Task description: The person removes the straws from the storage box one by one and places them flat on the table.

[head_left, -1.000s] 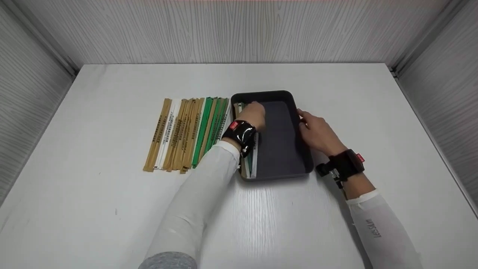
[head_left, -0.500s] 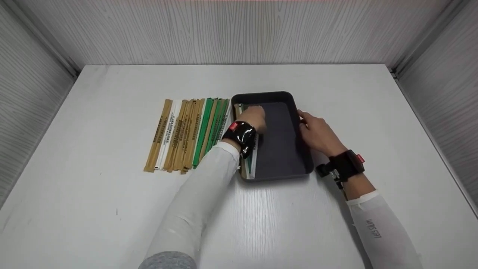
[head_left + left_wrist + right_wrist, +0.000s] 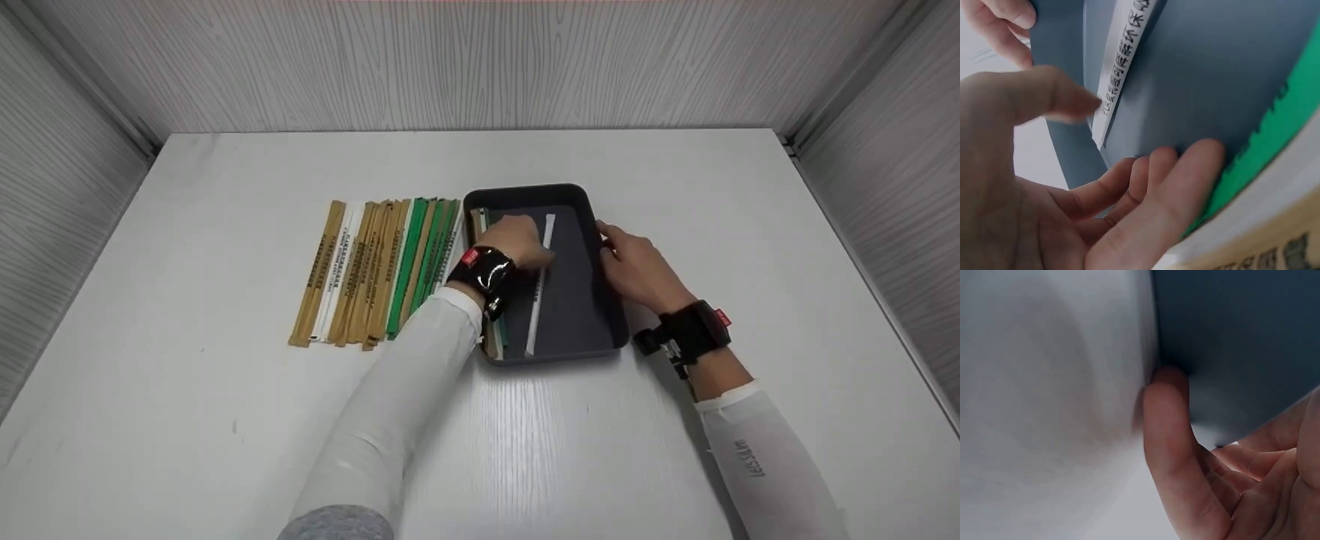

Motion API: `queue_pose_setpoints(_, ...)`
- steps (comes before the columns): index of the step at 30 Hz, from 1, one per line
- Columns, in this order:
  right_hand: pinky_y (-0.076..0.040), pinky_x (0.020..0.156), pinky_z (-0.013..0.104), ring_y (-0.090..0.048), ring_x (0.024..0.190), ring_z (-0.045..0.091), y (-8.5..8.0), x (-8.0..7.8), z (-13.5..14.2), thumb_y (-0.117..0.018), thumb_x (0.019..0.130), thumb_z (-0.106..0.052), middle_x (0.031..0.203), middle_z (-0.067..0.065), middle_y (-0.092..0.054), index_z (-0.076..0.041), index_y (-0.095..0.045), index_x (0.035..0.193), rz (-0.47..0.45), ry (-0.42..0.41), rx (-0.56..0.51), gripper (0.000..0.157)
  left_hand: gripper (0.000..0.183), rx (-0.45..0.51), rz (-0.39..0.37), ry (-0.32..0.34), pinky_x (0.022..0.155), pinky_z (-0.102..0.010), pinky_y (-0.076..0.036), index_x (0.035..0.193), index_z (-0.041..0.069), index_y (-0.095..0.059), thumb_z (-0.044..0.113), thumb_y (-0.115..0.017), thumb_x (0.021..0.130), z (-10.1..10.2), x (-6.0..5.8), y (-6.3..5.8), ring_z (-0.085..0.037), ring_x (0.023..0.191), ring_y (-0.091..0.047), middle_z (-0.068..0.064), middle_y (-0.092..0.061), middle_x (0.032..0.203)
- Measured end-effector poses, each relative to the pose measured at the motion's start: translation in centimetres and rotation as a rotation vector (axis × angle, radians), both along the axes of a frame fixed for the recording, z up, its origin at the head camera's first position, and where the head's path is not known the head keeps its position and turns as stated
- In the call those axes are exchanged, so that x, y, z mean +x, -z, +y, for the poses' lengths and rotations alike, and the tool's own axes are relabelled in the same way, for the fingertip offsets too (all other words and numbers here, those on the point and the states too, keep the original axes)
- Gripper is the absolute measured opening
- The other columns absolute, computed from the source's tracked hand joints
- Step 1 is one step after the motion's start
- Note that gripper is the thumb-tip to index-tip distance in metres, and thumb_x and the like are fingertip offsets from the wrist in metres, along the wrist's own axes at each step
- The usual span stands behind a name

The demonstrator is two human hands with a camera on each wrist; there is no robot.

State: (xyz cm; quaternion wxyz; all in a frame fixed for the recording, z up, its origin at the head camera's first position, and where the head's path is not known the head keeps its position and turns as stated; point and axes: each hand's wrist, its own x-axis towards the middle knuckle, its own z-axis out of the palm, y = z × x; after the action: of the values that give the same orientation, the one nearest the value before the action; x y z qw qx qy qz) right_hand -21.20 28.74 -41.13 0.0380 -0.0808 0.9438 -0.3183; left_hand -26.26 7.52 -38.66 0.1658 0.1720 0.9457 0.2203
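A dark grey rectangular tray [image 3: 577, 307] stands on the white table. Inside it my left hand [image 3: 517, 240] is low over the left part, thumb stretched out against a white paper-wrapped straw [image 3: 534, 322] that lies slanted near the tray's middle. In the left wrist view its other fingers [image 3: 1154, 169] are bent beside a green wrapped straw [image 3: 1269, 146]. White, green and brown wrapped straws lie along the tray's left wall, partly hidden by that hand. My right hand [image 3: 637, 266] holds the tray's right side, thumb [image 3: 1171, 439] on the outer wall and fingertips at the rim.
Left of the tray, a row of brown, white and green wrapped straws [image 3: 367, 262] lies side by side, partly covered by the left forearm. Wood-patterned panels [image 3: 480, 64] enclose the table at the back and both sides.
The white straw has moved right, away from the straws along the tray's left wall. My left thumb has spread rightward with it. The right hand and tray stay in place.
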Motion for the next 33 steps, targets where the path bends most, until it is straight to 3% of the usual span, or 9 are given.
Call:
queue_pose_setpoints(8, -0.050, 0.092, 0.047, -0.063, 0.109, 0.035, 0.0, 0.0, 0.1, -0.038, 0.109, -0.012, 0.140, 0.029, -0.059, 0.003, -0.036, 0.158, -0.002, 0.001, 0.002, 0.052, 0.018, -0.028, 0.033, 0.037, 0.054, -0.030, -0.039, 0.072, 0.010, -0.055, 0.004, -0.065, 0.085, 0.8, -0.1, 0.3, -0.018, 0.060, -0.047, -0.002, -0.053, 0.069)
queue_pose_setpoints(14, -0.050, 0.093, 0.047, -0.062, 0.109, 0.034, 0.0, -0.1, 0.1, -0.037, 0.109, -0.013, 0.141, 0.028, -0.058, 0.002, -0.035, 0.159, -0.011, 0.005, -0.003, 0.052, 0.022, 0.005, 0.055, 0.037, 0.056, -0.030, -0.041, 0.069, 0.010, -0.053, 0.002, -0.065, 0.086, 0.8, -0.1, 0.4, -0.020, 0.064, -0.048, -0.005, -0.056, 0.074)
queue_pose_setpoints(17, -0.050, 0.092, 0.047, -0.062, 0.108, 0.034, -0.1, 0.0, 0.1, -0.037, 0.109, -0.014, 0.141, 0.028, -0.058, 0.002, -0.034, 0.159, -0.018, 0.000, -0.009, 0.052, 0.027, 0.039, 0.041, 0.033, 0.053, -0.029, -0.038, 0.066, 0.011, -0.048, 0.001, -0.063, 0.086, 0.6, 0.0, 0.0, -0.018, 0.059, -0.044, -0.003, -0.050, 0.068)
queue_pose_setpoints(22, -0.049, 0.095, 0.047, -0.062, 0.111, 0.034, -0.1, 0.0, 0.2, -0.037, 0.110, -0.013, 0.142, 0.029, -0.057, 0.002, -0.034, 0.159, -0.015, -0.001, -0.006, 0.052, 0.024, 0.184, 0.013, 0.019, 0.046, -0.025, -0.039, 0.073, 0.012, -0.044, 0.002, -0.062, 0.086, -0.1, 0.2, -1.9, -0.013, 0.048, -0.043, 0.002, -0.041, 0.060)
queue_pose_setpoints(25, -0.048, 0.096, 0.048, -0.061, 0.113, 0.035, 0.0, 0.0, 0.3, -0.037, 0.110, -0.012, 0.143, 0.029, -0.056, 0.003, -0.034, 0.159, -0.015, 0.000, -0.001, 0.052, 0.013, 0.276, 0.035, 0.025, 0.052, -0.026, -0.043, 0.093, 0.006, -0.052, 0.007, -0.064, 0.088, -0.9, 0.6, -3.6, -0.015, 0.058, -0.051, -0.001, -0.052, 0.074)
queue_pose_setpoints(29, -0.048, 0.095, 0.047, -0.061, 0.110, 0.034, 0.1, 0.0, 0.2, -0.037, 0.109, -0.012, 0.142, 0.029, -0.057, 0.003, -0.035, 0.158, -0.010, 0.007, 0.008, 0.051, 0.031, 0.365, 0.072, 0.034, 0.064, -0.029, -0.043, 0.117, 0.000, -0.053, 0.013, -0.062, 0.091, -2.6, 1.1, -5.9, -0.016, 0.075, -0.050, -0.007, -0.057, 0.097)
queue_pose_setpoints(33, -0.048, 0.093, 0.046, -0.061, 0.106, 0.034, 0.0, 0.0, 0.1, -0.037, 0.109, -0.012, 0.142, 0.029, -0.058, 0.004, -0.035, 0.158, -0.004, 0.004, 0.015, 0.052, 0.040, 0.461, 0.069, -0.010, 0.068, -0.029, -0.049, 0.131, -0.002, -0.049, 0.012, -0.059, 0.095, -5.6, 1.4, -7.6, -0.017, 0.079, -0.057, -0.012, -0.062, 0.110)
